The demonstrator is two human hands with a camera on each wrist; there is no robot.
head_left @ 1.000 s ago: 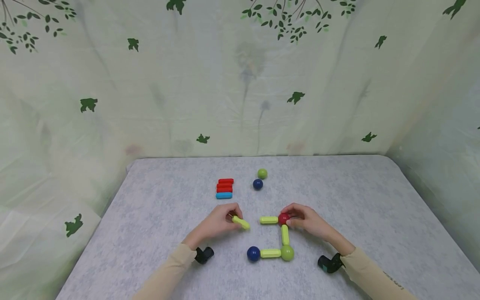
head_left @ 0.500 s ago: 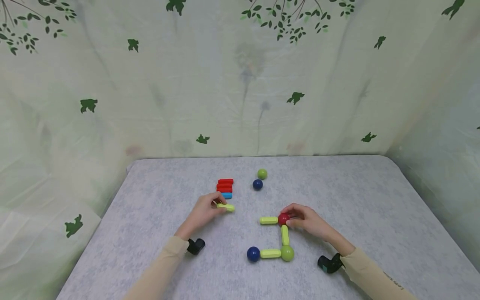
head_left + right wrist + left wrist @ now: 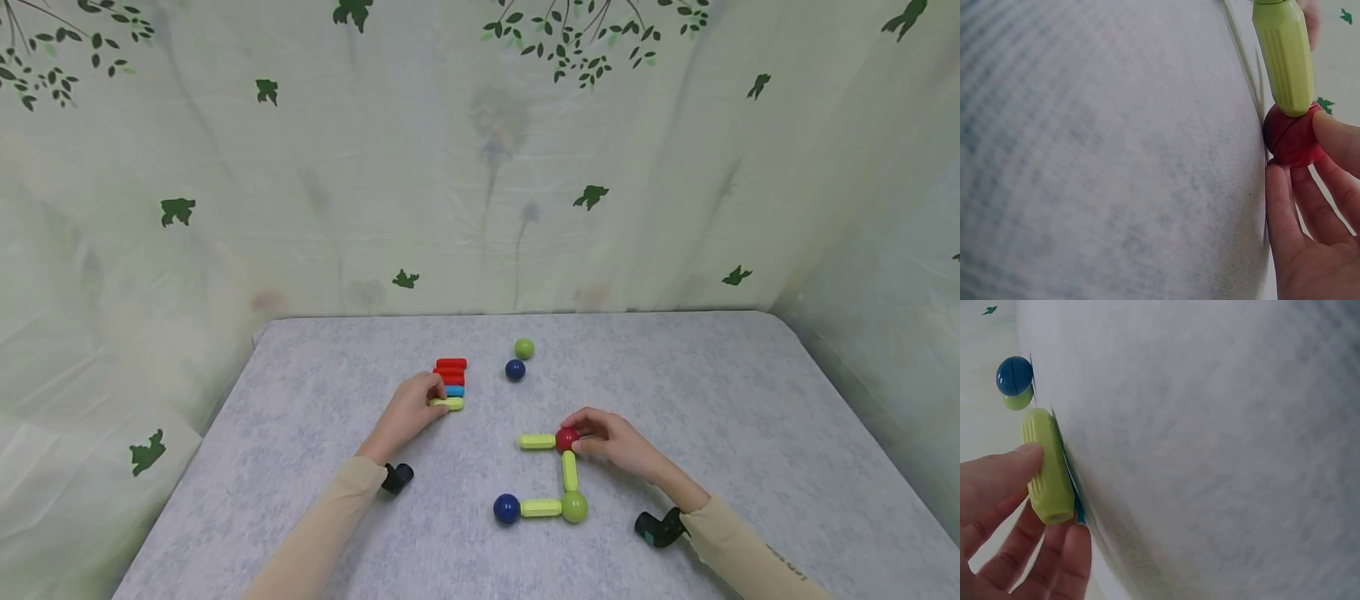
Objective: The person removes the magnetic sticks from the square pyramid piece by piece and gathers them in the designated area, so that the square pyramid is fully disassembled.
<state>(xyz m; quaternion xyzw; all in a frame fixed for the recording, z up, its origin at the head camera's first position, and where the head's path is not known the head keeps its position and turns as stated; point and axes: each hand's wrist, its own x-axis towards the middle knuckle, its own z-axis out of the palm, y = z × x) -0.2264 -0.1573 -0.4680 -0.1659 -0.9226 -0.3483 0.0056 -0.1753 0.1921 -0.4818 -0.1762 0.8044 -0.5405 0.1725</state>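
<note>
My left hand (image 3: 407, 415) pinches a loose yellow-green rod (image 3: 453, 404) between thumb and fingers, right at the near side of a blue rod (image 3: 456, 391). In the left wrist view the thumb lies along the ribbed side of this rod (image 3: 1052, 472). On the right, my right hand (image 3: 617, 443) grips a red ball (image 3: 567, 439) with thumb and fingertips. From that ball one yellow-green rod (image 3: 537, 442) points left and another rod (image 3: 570, 472) runs down to a green ball (image 3: 574, 507). A third rod (image 3: 541, 507) links it to a dark blue ball (image 3: 507, 509).
Red rods (image 3: 452, 363) lie in a row beyond the blue one. Farther back on the grey table (image 3: 675, 375) sit a loose green ball (image 3: 524, 348) and a dark blue ball (image 3: 515, 370). A leaf-printed curtain (image 3: 480, 167) hangs behind the table.
My left hand has carried its yellow-green rod away from the joined pieces, left and back, to beside the blue rod. The right hand has stayed on the red ball.
</note>
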